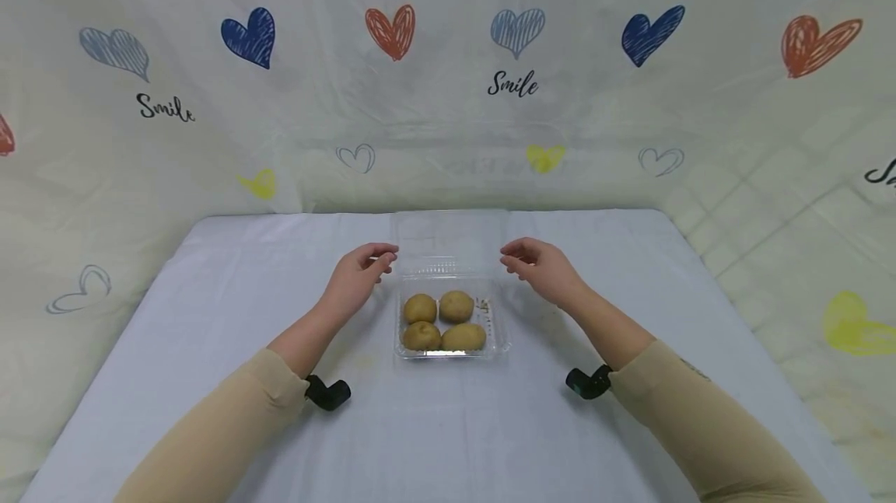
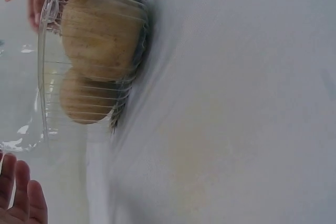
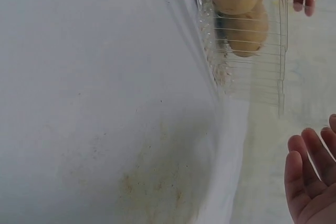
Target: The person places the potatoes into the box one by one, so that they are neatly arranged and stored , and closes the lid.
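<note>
A clear plastic clamshell box [image 1: 399, 332] stands on the table with its hinged lid [image 1: 451, 232] laid back, away from me. Several potatoes [image 1: 456, 306] lie in the base, with small brown crumbs [image 1: 484, 309] at its right side. My left hand [image 1: 353, 277] is at the lid's left edge, its fingers loosely bent. Opposite it, my right hand [image 1: 549, 274] hovers by the lid's right edge with relaxed fingers. Both wrist views show the box's ribbed side and the potatoes [image 2: 100, 35] through it. Whether any fingertip touches the lid is unclear.
A white cloth [image 1: 448, 425] covers the table. Behind it hangs a pale sheet [image 1: 448, 114] printed with hearts and the word Smile. Brown specks [image 3: 157, 182] mark the cloth in the right wrist view. Black wrist mounts [image 1: 329, 392] stick out below the sleeves.
</note>
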Motion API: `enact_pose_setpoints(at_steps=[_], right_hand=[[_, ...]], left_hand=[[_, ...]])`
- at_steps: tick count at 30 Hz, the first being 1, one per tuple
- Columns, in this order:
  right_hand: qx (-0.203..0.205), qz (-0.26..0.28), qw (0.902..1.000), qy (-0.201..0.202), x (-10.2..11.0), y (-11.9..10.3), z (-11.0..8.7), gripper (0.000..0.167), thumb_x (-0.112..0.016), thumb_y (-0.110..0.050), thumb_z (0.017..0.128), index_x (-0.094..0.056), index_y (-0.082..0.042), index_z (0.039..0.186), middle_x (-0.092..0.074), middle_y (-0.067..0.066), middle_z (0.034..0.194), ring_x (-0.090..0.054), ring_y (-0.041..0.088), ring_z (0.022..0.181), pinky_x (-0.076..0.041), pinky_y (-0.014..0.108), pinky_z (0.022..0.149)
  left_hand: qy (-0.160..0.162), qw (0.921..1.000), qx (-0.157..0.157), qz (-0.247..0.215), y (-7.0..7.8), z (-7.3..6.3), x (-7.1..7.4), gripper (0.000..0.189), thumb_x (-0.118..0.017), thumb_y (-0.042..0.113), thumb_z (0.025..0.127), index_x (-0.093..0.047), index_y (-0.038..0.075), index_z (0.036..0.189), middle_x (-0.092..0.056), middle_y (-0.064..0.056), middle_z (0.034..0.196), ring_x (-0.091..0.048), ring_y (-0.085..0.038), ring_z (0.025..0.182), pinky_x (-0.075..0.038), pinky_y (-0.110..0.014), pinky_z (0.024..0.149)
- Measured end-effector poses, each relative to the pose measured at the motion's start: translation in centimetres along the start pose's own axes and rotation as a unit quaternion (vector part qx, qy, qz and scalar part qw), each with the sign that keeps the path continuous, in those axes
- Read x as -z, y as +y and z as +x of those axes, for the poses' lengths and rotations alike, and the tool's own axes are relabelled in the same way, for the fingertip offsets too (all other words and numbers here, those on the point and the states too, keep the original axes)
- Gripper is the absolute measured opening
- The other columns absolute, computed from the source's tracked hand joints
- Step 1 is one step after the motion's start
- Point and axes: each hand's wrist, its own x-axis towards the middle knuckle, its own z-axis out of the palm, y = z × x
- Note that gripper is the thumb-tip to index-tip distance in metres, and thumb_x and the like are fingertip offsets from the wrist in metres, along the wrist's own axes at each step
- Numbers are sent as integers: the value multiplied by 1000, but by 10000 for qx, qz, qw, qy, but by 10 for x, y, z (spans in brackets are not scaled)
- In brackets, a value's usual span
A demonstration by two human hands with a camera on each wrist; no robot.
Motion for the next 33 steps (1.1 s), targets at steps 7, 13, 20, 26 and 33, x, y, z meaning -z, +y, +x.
enact_pose_setpoints(at_steps=[7,13,20,26,33], right_hand=[[236,-531,9983,-62,1,-1,-11,24,-64,-25,98,-68,-9,115,-68,9,110,-62,28,102,-52,40,83],[373,-800,9960,-127,0,1,-19,22,-67,-25,97,-70,-9,112,-69,5,109,-62,25,102,-52,41,86],[361,-827,9954,-331,1,5,-26,27,-67,-20,96,-67,-9,120,-67,5,115,-61,24,105,-53,40,85],[498,-771,9942,-556,0,8,-33,26,-66,-16,96,-67,-13,122,-67,2,115,-61,21,104,-51,38,85],[779,-784,9920,-611,1,12,-44,28,-64,-18,97,-66,-16,125,-66,0,116,-60,18,102,-51,37,85]], left_hand=[[-9,10000,-66,51,-3,-8,4,30,-59,31,101,-67,12,122,-66,-12,119,-61,-31,106,-50,-43,89],[-94,9995,-44,312,-6,-16,8,28,-61,32,100,-69,13,119,-68,-15,113,-62,-34,104,-50,-43,84],[-215,9977,-96,635,-13,-23,11,23,-65,33,97,-72,23,116,-67,1,117,-61,-21,103,-50,-37,81],[-419,9949,-247,882,-17,-32,14,22,-65,31,97,-73,26,117,-67,4,117,-61,-19,103,-50,-40,86],[-590,9878,-639,1294,-20,-46,13,28,-60,30,100,-68,27,127,-62,7,128,-59,-15,105,-49,-41,90]])
